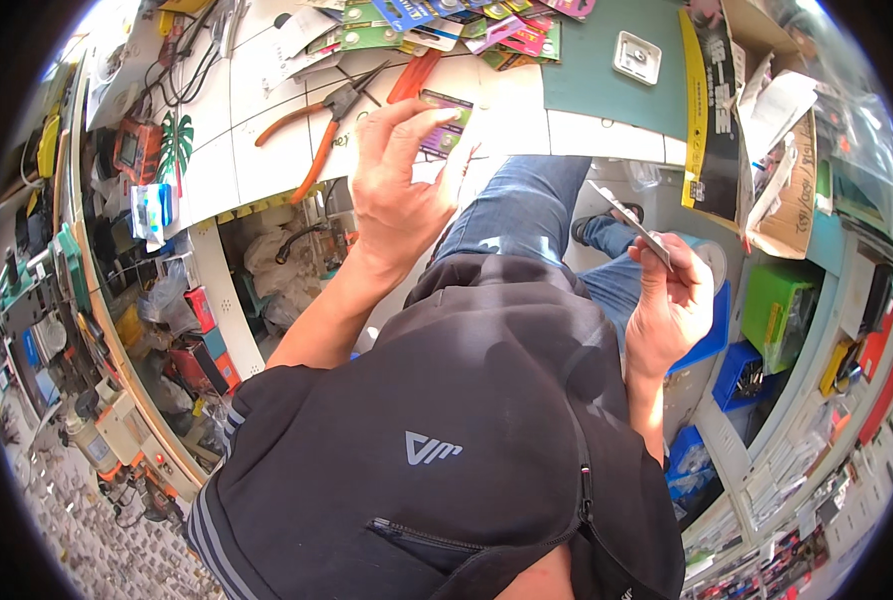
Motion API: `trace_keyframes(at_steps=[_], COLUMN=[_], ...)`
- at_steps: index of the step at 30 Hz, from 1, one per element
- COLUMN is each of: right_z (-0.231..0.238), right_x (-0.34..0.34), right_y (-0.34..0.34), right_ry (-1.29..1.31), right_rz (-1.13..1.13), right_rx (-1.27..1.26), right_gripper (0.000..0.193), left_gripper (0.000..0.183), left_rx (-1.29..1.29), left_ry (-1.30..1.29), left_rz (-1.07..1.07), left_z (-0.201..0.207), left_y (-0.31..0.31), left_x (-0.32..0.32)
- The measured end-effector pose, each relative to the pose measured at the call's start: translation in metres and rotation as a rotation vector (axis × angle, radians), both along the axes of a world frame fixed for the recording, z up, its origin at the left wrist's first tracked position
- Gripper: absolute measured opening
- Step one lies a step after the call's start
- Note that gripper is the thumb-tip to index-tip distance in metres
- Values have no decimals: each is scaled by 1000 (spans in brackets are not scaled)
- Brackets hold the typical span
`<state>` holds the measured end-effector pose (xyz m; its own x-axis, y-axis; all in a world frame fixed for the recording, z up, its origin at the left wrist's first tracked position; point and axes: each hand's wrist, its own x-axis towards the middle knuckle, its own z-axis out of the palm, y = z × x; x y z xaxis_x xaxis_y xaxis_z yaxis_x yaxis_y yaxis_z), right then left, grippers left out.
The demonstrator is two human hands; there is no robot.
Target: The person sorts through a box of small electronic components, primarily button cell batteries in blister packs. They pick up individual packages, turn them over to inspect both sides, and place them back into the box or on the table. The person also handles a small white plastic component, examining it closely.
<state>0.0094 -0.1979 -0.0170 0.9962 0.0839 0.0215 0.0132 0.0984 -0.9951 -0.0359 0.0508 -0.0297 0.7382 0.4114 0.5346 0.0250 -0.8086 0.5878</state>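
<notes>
— What has your left hand [398,190]?
— Your grip pinches a purple card [444,122] over the white table [266,90], pliers [318,125] just left.
— Your right hand [671,300]?
— Closed on a thin flat card [634,225].

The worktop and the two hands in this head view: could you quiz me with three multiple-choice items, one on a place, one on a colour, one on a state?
1. Where do the pliers lie?
A. on the white worktop
B. on the lap
C. in the blue bin

2. What colour are the plier handles?
A. green
B. orange
C. black

3. What does the right hand do?
A. rests flat and empty
B. pinches a thin flat card
C. grips the pliers

Answers: 1 A, they lie on the worktop beyond the left hand; 2 B, both handles show orange; 3 B, fingers close on the card's lower end.
</notes>
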Motion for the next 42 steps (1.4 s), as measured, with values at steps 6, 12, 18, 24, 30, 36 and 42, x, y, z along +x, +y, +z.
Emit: trace_keyframes(at_steps=[6,12,18,24,30,36,42], right_z=[-13,-32,-43,-17,-9,-23,-17], right_x=[34,70,83,66,69,80,80], right_y=[2,25,40,66,116,141,146], right_ry=[-598,-806,-821,-913,-938,-929,-938], right_rz=[58,106,240,210,442,494,498], right_rx=[-379,-557,-756,-724,-746,-845,-919], right_gripper=[26,27,38,42,31,25,20], left_gripper=[58,55,39,37,29,24,25], left_rx=[52,121,92,52,-100,-225,-258], left_ry=[134,157,122,3,-160,-110,-149], left_rz=[73,51,-2,-80,-139,-155,-93], left_z=[-10,-20,-30,-29,-18,-5,-5], left_y=[10,10,11,21,25,29,31], left_x=[-15,-15,-21,-25,-24,-35,-38])
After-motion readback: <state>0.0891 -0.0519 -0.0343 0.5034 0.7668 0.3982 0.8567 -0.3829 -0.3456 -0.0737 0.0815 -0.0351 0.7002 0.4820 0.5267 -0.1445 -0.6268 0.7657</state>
